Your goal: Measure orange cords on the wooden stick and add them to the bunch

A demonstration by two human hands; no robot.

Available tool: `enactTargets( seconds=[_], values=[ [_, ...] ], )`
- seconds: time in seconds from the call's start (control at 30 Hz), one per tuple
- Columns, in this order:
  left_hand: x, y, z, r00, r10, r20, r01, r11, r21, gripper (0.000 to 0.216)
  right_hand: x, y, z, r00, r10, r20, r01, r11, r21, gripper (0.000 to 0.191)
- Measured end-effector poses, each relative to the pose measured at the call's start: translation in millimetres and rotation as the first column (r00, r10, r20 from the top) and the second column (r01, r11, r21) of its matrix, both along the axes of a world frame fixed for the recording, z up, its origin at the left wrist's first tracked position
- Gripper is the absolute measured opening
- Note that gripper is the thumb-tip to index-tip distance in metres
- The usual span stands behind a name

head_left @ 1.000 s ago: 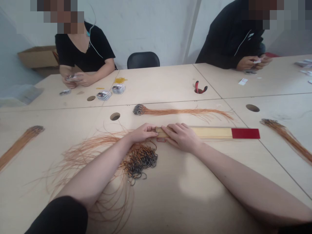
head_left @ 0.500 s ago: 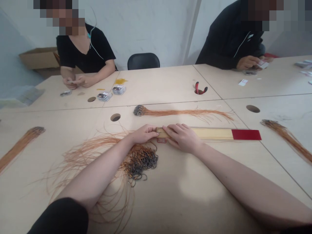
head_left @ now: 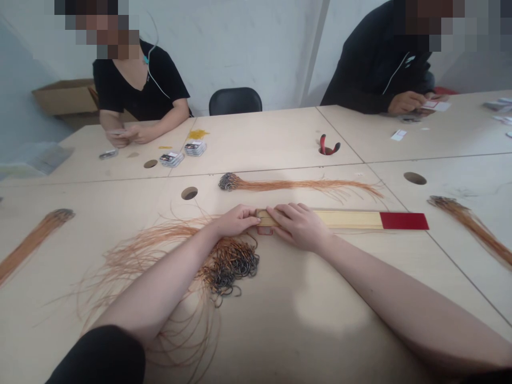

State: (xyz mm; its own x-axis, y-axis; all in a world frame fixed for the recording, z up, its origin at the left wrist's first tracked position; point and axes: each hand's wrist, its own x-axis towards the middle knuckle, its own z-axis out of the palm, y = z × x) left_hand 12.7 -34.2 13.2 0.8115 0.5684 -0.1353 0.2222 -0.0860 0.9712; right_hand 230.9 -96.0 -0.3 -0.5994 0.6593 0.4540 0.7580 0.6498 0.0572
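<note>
Head view, looking down at a long pale table. Left hand nearly closed, fingertips right up against the near end of a flat wooden board, with no way to tell if those fingers have hold of anything small. Right hand curled over that same end, fingers bent down on top, holding the board. Board lying flat on the table, sideways, with a red end far from the hands. A small red bit poking out from under the board, between the hands.

Just below the left hand, a messy pile of dark fish hooks, with long thin orange lines spread out under the left arm. Farther up, a neat bundle of hooks on orange lines lying straight. Two more bundles out at the sides, and.

Across the table, a person in a black T-shirt and a person in a black jacket, both with hands on small things. Red-handled pliers sitting in a round table hole. Small stacks of hook packs near the far edge.
</note>
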Motion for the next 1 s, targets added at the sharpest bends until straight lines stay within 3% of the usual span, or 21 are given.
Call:
enactTargets(
  seconds=[0.43,0.53,0.67,0.83,1.0],
  values=[
    [2,-2,-0.6,0.999,-0.018,-0.034,0.021,0.996,0.086,0.019,0,-1,-0.3,0.989,0.011,-0.15,-0.01,1.0,0.003,0.034],
    [4,-4,1.7,0.998,-0.039,-0.053,0.042,0.997,0.07,0.021,-3,-1,1.2,0.954,-0.029,-0.299,0.013,0.998,-0.055,0.025],
    [6,-6,5.5,0.995,-0.021,-0.094,0.027,0.998,0.062,0.023,-7,-1,7.1,0.893,-0.122,-0.434,0.028,0.976,-0.217,0.026],
    [5,-5,5.2,0.995,-0.022,-0.098,0.025,0.999,0.031,0.023,-8,-2,18.4,0.91,-0.282,-0.303,0.17,0.923,-0.346,0.028],
    [4,-4,1.9,0.996,-0.03,-0.08,0.031,0.999,0.012,0.022,-8,-2,23.6,0.917,-0.328,-0.227,0.216,0.887,-0.409,0.037]
  ],
)
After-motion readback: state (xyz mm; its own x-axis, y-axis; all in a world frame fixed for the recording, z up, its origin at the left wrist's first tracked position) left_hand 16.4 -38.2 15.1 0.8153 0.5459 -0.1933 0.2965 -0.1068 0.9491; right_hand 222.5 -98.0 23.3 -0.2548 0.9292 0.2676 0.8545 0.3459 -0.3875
